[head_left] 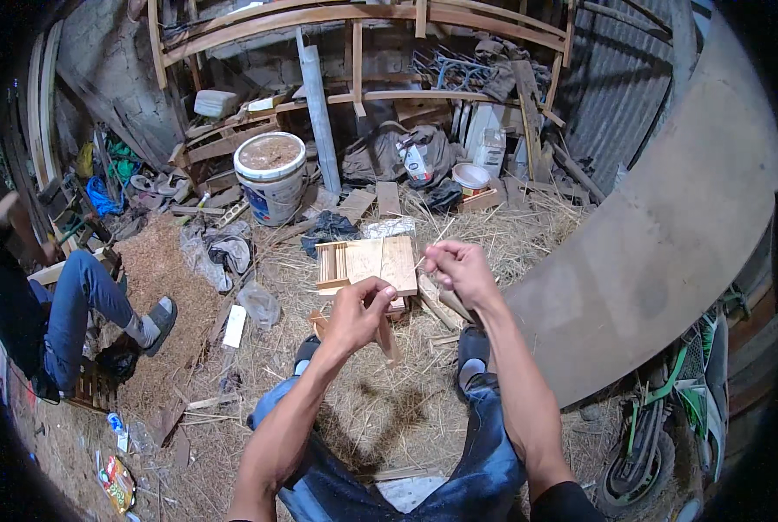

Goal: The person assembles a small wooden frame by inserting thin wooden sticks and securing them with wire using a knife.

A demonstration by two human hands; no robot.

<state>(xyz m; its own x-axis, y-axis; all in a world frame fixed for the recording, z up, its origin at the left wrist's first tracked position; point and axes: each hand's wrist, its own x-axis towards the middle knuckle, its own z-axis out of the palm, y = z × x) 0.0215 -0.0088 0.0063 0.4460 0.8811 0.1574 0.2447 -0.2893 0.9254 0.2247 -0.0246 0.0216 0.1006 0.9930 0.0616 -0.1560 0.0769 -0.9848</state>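
My left hand (pixel 358 315) is at the near edge of a small pale wooden board (pixel 393 257), its thumb and fingers bent together. A thin line rises from its fingertips across the board; whether the hand holds it I cannot tell. To the right of the board, my right hand (pixel 463 271) is raised with fingers curled into a pinch. Whatever is in that pinch is too small to make out. Several narrow wooden strips (pixel 331 264) lie along the board's left end. Below my left hand a brown wooden piece (pixel 389 341) slants downward, partly hidden.
Straw covers the ground. A white bucket (pixel 271 187) filled with brown material stands beyond the board. A large curved sheet (pixel 632 226) fills the right side, above a green and white motorbike (pixel 667 409). At the left another person (pixel 84 300) sits beside wood shavings (pixel 158 270).
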